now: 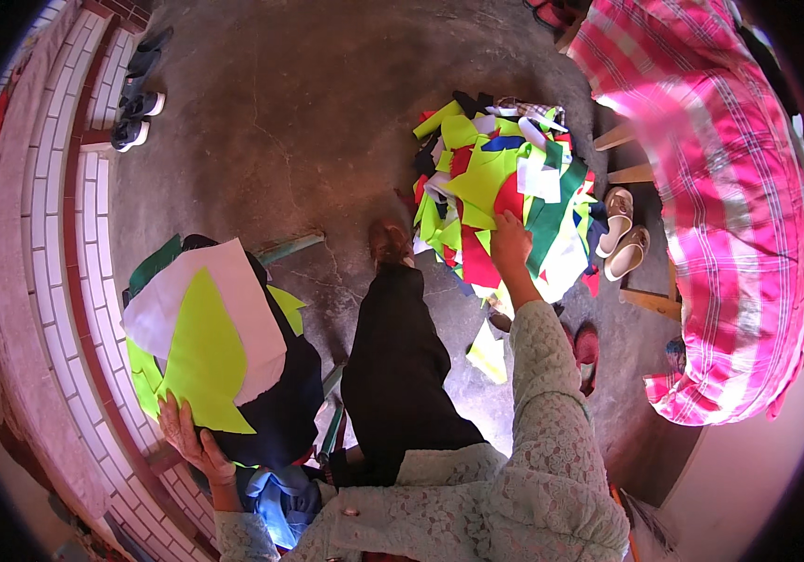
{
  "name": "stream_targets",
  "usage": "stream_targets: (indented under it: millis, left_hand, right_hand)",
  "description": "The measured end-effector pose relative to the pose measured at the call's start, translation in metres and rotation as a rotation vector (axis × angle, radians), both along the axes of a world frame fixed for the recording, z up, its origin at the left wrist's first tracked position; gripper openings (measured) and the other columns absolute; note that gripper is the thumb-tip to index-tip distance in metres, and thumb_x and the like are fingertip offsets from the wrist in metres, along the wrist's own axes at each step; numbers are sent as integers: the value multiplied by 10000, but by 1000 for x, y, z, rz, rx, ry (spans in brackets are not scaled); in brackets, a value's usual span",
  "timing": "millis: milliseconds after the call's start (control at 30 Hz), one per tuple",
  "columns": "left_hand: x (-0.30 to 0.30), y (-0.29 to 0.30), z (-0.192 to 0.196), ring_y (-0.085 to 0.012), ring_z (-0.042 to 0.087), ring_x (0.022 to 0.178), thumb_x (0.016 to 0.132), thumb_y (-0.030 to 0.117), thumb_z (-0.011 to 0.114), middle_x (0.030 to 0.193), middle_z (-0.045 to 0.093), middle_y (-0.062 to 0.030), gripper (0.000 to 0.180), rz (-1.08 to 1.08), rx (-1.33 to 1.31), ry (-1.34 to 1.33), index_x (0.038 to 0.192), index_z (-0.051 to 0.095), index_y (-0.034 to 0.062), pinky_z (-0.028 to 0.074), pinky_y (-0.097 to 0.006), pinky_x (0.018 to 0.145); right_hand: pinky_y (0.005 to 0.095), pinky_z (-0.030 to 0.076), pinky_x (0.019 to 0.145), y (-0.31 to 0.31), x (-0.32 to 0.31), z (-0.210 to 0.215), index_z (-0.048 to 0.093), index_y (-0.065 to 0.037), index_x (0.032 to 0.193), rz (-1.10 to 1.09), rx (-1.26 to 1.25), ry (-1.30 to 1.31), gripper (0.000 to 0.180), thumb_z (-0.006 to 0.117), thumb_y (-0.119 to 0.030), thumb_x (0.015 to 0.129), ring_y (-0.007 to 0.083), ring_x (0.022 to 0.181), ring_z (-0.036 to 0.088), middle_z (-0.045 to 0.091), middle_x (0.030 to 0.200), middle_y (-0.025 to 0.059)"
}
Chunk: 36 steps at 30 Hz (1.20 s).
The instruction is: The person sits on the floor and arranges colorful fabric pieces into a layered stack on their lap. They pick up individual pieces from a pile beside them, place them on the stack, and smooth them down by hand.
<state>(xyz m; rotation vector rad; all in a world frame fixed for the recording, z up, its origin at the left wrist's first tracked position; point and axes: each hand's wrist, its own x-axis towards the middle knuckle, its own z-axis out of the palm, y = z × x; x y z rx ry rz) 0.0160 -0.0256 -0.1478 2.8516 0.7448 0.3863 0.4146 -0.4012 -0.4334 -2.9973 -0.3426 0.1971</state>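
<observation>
My left hand (191, 438) rests on the near edge of a stack of cloth pieces (219, 342): lime green and white on top, black beneath, lying on a chair with green metal legs. My right hand (510, 242) reaches forward into a heap of cloth scraps (500, 187) on the concrete floor, in lime, red, green, white and blue. Its fingers are buried among the scraps, so what they grip is hidden. My outstretched leg in black trousers (402, 361) lies between the two piles.
A bed with a pink checked cover (711, 187) fills the right side. Beige sandals (622, 234) lie by the heap and dark sandals (135, 98) at the far left. A curved tiled step (55, 253) borders the left. Loose lime scrap (488, 354) on the floor.
</observation>
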Motion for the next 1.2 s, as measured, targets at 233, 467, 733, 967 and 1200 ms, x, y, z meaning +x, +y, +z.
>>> stream_targets:
  millis: [233, 467, 733, 967, 1200]
  left_hand:
    - [0, 1, 0, -344, 293, 1354, 958, 366, 350, 1394, 437, -164, 500, -18, 18, -39, 1269, 519, 12, 141, -501, 1111]
    - [-7, 1, -2, -335, 325, 1345, 950, 376, 339, 1380, 459, -146, 489, -3, 68, -45, 1251, 545, 50, 141, -497, 1112]
    - [-8, 3, -2, -313, 333, 1346, 939, 322, 373, 1380, 466, -127, 449, -17, 84, -90, 1261, 547, 63, 140, -485, 1114]
    - [-10, -1, 4, -304, 361, 1330, 879, 214, 462, 1359, 490, -108, 396, -7, 64, -151, 1234, 572, 76, 135, -464, 1123]
    - [-12, -2, 4, -281, 406, 1298, 803, 154, 559, 1323, 526, -74, 388, 14, -19, -285, 1185, 612, 115, 168, -463, 1117]
  right_hand:
    - [463, 480, 682, -34, 24, -4, 608, -71, 987, -396, 587, -132, 166, 548, -102, 836, 408, 820, 607, 641, 891, 199]
    - [264, 462, 718, -64, 49, 67, 597, -20, 1085, -525, 1350, -104, 247, 454, -42, 885, 139, 826, 576, 633, 966, 56]
    - [332, 495, 778, -78, 61, 142, 600, -40, 1068, -652, 1887, -37, 222, 454, -92, 910, 209, 875, 617, 635, 992, 71]
    - [355, 495, 815, -59, 20, 210, 581, -37, 1078, -515, 1986, 281, 275, 432, -226, 944, 225, 904, 621, 642, 1000, 85]
    - [386, 492, 869, -7, -35, 289, 530, -3, 1180, -284, 2039, 553, 346, 464, -248, 944, 246, 972, 620, 620, 1117, 121]
